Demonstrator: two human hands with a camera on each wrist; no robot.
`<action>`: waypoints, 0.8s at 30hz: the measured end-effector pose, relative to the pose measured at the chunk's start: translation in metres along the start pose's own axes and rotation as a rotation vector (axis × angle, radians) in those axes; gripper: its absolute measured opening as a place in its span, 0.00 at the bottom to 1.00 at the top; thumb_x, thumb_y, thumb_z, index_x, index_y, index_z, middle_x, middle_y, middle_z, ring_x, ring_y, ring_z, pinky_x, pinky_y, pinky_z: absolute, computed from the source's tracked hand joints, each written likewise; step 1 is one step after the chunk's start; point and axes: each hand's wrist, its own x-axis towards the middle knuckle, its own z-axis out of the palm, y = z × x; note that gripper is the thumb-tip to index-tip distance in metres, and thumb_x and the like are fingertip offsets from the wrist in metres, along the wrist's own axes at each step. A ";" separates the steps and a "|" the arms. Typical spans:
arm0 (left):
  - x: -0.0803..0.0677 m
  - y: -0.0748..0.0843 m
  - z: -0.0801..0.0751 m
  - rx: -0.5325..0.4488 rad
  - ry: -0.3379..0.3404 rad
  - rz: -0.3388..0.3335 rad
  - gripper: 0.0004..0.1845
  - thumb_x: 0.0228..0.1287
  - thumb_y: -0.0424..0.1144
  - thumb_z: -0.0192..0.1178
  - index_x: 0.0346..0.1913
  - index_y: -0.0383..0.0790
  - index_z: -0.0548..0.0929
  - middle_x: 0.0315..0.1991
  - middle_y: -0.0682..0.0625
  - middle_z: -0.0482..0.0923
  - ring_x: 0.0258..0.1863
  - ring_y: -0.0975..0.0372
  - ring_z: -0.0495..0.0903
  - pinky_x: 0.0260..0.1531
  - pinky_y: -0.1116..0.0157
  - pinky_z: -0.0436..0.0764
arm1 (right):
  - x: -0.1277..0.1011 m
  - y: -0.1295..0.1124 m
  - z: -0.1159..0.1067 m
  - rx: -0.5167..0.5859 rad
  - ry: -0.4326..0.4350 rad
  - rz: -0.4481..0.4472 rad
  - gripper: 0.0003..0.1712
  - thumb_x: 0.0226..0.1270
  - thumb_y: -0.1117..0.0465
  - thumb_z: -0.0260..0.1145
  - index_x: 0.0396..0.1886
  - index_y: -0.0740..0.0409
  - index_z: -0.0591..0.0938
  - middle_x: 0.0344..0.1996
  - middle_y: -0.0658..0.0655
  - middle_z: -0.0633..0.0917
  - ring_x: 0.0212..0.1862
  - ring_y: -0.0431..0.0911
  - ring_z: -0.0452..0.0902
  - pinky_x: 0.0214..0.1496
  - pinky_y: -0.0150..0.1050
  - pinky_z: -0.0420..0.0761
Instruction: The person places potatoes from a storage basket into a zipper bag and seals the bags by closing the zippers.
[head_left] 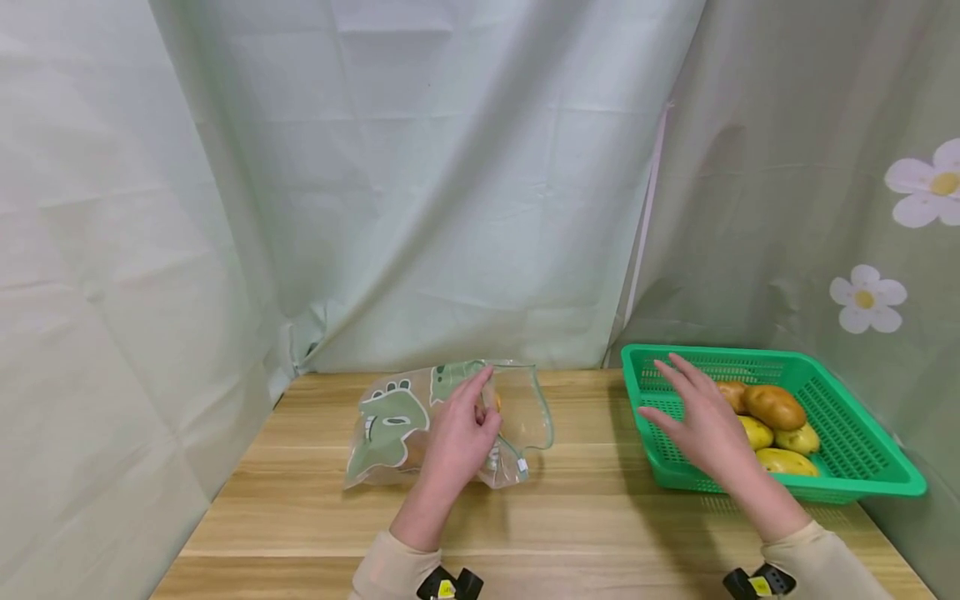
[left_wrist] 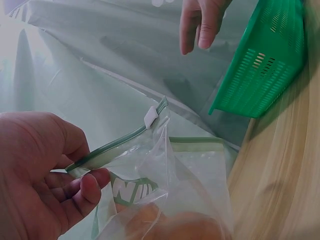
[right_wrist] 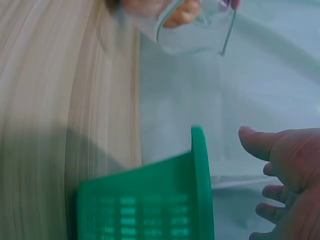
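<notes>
Sleeves and wrist cams sit at the bottom edge of the head view, w/ both hands reaching out over the wooden bench [head_left: 315, 500]. Left hand [head_left: 457, 437] pinches the green zip strip of the clear zip bag [head_left: 397, 425]; the left wrist view shows thumb and fingers clamped on that strip, w/ the white slider [left_wrist: 151, 117] just beyond. Bag lies on the bench, mouth held open toward the right, something orange-brown already inside. Right hand [head_left: 697, 417] hovers over the near-left part of the green basket [head_left: 855, 417], fingers spread and straight, holding nothing, just beside the potatoes [head_left: 772, 406] and yellow fruit [head_left: 783, 461] piled in it.

Risks, as I judge them:
- Grip is on one lip only, so the bag mouth could sag shut; anything brought over would then hit film, not the opening.
- Bag is light and unweighted at the far end, so a push at the mouth may slide it along the bench.
- Round produce could roll off when one piece is lifted.
- Basket sits near the bench's right edge; a hard nudge could shift it.
</notes>
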 end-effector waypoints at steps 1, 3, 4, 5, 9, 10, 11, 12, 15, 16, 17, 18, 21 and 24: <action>0.000 0.000 0.000 -0.001 0.000 -0.001 0.37 0.68 0.25 0.65 0.80 0.40 0.76 0.65 0.42 0.81 0.22 0.66 0.73 0.21 0.68 0.75 | 0.000 0.003 -0.001 -0.011 0.003 0.001 0.47 0.71 0.53 0.81 0.82 0.65 0.72 0.82 0.74 0.65 0.79 0.77 0.59 0.71 0.81 0.64; 0.000 0.000 0.000 -0.002 0.001 0.000 0.37 0.68 0.25 0.65 0.80 0.39 0.76 0.66 0.42 0.80 0.22 0.66 0.73 0.21 0.68 0.75 | 0.000 0.009 -0.002 -0.028 0.013 -0.002 0.48 0.70 0.52 0.82 0.82 0.66 0.72 0.81 0.75 0.65 0.78 0.78 0.59 0.71 0.82 0.63; 0.000 0.000 0.000 -0.002 0.002 -0.001 0.37 0.68 0.25 0.65 0.80 0.39 0.76 0.67 0.42 0.80 0.22 0.66 0.73 0.21 0.68 0.75 | 0.000 0.012 -0.003 -0.032 0.017 -0.003 0.48 0.69 0.52 0.82 0.82 0.67 0.72 0.81 0.75 0.65 0.78 0.78 0.59 0.71 0.82 0.62; 0.000 0.000 0.000 -0.001 0.002 0.000 0.37 0.68 0.25 0.65 0.80 0.39 0.76 0.67 0.42 0.80 0.22 0.66 0.73 0.21 0.68 0.75 | 0.000 0.015 -0.003 -0.040 0.022 -0.004 0.49 0.69 0.52 0.82 0.81 0.67 0.72 0.81 0.75 0.65 0.78 0.78 0.60 0.71 0.82 0.62; 0.000 0.000 0.000 0.001 0.004 0.001 0.37 0.68 0.25 0.65 0.80 0.39 0.76 0.67 0.42 0.80 0.22 0.67 0.73 0.21 0.68 0.75 | -0.001 0.025 -0.005 -0.064 0.041 -0.008 0.49 0.68 0.53 0.83 0.81 0.69 0.72 0.79 0.77 0.66 0.76 0.79 0.61 0.70 0.83 0.63; 0.000 0.000 0.000 0.001 0.003 0.000 0.37 0.68 0.25 0.65 0.80 0.39 0.76 0.67 0.42 0.80 0.22 0.67 0.72 0.21 0.68 0.75 | -0.001 0.027 -0.006 -0.065 0.044 -0.005 0.49 0.68 0.53 0.83 0.81 0.69 0.71 0.79 0.77 0.67 0.76 0.79 0.61 0.70 0.82 0.63; 0.000 0.000 0.000 0.002 0.004 0.000 0.36 0.68 0.25 0.65 0.80 0.39 0.76 0.67 0.42 0.80 0.22 0.67 0.72 0.21 0.68 0.75 | -0.001 0.029 -0.006 -0.067 0.048 -0.004 0.49 0.68 0.54 0.83 0.81 0.69 0.71 0.79 0.77 0.67 0.76 0.79 0.61 0.70 0.82 0.63; 0.000 0.000 0.000 0.001 0.004 0.000 0.36 0.68 0.25 0.65 0.80 0.39 0.76 0.67 0.42 0.80 0.22 0.67 0.72 0.21 0.68 0.75 | 0.000 0.031 -0.007 -0.066 0.050 -0.002 0.49 0.68 0.54 0.83 0.81 0.69 0.71 0.79 0.77 0.67 0.77 0.79 0.61 0.70 0.82 0.62; -0.001 0.001 -0.001 -0.004 0.004 -0.002 0.36 0.68 0.25 0.64 0.80 0.39 0.76 0.67 0.42 0.80 0.21 0.67 0.72 0.21 0.68 0.75 | 0.000 0.037 -0.009 -0.065 0.052 0.010 0.49 0.69 0.55 0.82 0.81 0.70 0.70 0.79 0.78 0.67 0.77 0.79 0.60 0.72 0.82 0.61; -0.001 0.001 -0.001 -0.006 0.003 -0.003 0.36 0.68 0.25 0.65 0.80 0.39 0.76 0.67 0.42 0.80 0.21 0.67 0.72 0.21 0.68 0.75 | 0.000 0.040 -0.009 -0.063 0.048 0.017 0.49 0.70 0.54 0.81 0.81 0.70 0.70 0.79 0.78 0.66 0.77 0.79 0.59 0.73 0.82 0.59; -0.001 0.001 -0.001 -0.008 0.003 -0.004 0.36 0.68 0.25 0.65 0.80 0.39 0.76 0.67 0.41 0.80 0.22 0.66 0.72 0.21 0.68 0.75 | 0.000 0.042 -0.010 -0.063 0.046 0.021 0.49 0.70 0.54 0.81 0.82 0.70 0.69 0.79 0.78 0.66 0.77 0.79 0.59 0.74 0.81 0.58; -0.001 0.001 -0.001 -0.010 0.002 -0.006 0.36 0.68 0.25 0.65 0.80 0.39 0.75 0.67 0.41 0.80 0.22 0.66 0.72 0.21 0.68 0.75 | 0.000 0.045 -0.010 -0.062 0.047 0.023 0.49 0.71 0.54 0.81 0.82 0.71 0.69 0.79 0.79 0.66 0.77 0.79 0.59 0.74 0.81 0.57; 0.000 0.002 -0.001 -0.014 -0.001 -0.009 0.37 0.68 0.25 0.65 0.81 0.39 0.75 0.68 0.42 0.80 0.22 0.66 0.73 0.21 0.68 0.75 | -0.001 0.054 -0.010 -0.073 0.051 0.033 0.49 0.72 0.53 0.80 0.82 0.71 0.68 0.79 0.79 0.65 0.77 0.80 0.58 0.75 0.81 0.56; -0.001 0.002 -0.001 -0.015 0.000 -0.010 0.37 0.68 0.25 0.65 0.81 0.39 0.75 0.68 0.42 0.80 0.22 0.66 0.73 0.21 0.68 0.75 | -0.002 0.063 -0.010 -0.080 0.051 0.044 0.50 0.72 0.52 0.79 0.83 0.70 0.67 0.79 0.79 0.64 0.77 0.81 0.57 0.77 0.81 0.53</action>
